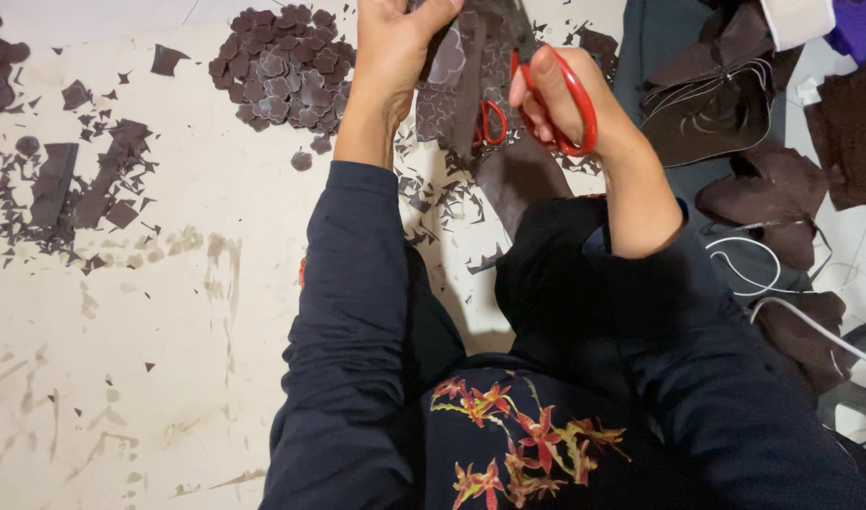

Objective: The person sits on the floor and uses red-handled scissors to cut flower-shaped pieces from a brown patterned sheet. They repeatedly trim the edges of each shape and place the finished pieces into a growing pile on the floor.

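My left hand (392, 49) grips a dark brown sheet of material (463, 76) marked with flower outlines, held up at the top centre of the head view. My right hand (558, 94) is closed through the handles of red scissors (573, 99), whose blades reach into the sheet near the top edge. A strip of the same sheet hangs down below the hands (518, 179). The blade tips are partly hidden by the sheet.
A pile of cut flower-shaped pieces (282, 66) lies at the upper left of centre. Offcuts and scraps (74, 189) are scattered on the stained pale floor (150, 359). Dark fabric pieces (735, 104) and white cables (782, 283) lie at the right.
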### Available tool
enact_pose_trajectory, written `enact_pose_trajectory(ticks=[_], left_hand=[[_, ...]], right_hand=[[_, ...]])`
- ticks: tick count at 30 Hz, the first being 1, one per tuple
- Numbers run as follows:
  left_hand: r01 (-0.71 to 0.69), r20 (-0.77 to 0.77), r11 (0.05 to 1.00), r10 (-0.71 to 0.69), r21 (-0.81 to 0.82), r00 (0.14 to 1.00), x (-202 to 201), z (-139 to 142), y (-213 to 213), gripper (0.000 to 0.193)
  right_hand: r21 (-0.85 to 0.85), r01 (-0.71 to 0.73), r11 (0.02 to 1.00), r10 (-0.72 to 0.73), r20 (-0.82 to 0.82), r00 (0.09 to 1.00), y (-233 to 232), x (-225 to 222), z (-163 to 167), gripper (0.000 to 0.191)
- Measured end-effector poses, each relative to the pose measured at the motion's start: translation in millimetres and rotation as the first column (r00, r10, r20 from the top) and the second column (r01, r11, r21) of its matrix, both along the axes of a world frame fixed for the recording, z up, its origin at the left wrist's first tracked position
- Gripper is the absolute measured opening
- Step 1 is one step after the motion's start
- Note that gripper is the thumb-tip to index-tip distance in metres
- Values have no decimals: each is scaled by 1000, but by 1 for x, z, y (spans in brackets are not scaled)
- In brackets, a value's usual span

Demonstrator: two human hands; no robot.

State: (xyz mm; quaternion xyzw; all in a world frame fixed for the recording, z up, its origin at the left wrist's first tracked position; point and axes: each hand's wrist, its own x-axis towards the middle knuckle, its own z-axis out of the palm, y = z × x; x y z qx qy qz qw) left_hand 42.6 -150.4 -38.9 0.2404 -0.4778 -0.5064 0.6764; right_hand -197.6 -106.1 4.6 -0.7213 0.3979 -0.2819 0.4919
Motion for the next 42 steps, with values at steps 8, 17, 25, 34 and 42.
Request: enact_pose_trajectory(ticks=[8, 17, 25, 34, 42], left_hand=[[-42, 10, 999, 42, 10, 999, 1, 4, 4, 16], [102, -49, 993, -99, 64, 994, -7, 25, 20, 8], [79, -14, 997, -78, 20, 997, -6, 32, 23, 9], [17, -4, 1000, -17, 21, 1000, -9, 27, 20, 10], [9, -29, 998, -7, 58, 1000, -8, 22, 18, 12]], right_hand=[[-149, -30, 988, 2, -186, 983, -4, -5, -7, 79], [-182, -146, 972, 120, -150, 981, -2, -5, -5, 79], [-192, -135, 972, 111, -131, 985, -1, -1, 0, 82], [-124, -113, 986, 107, -60, 992, 3, 5, 3, 80], [-79, -61, 995, 55, -78, 995, 0, 6, 0, 81]])
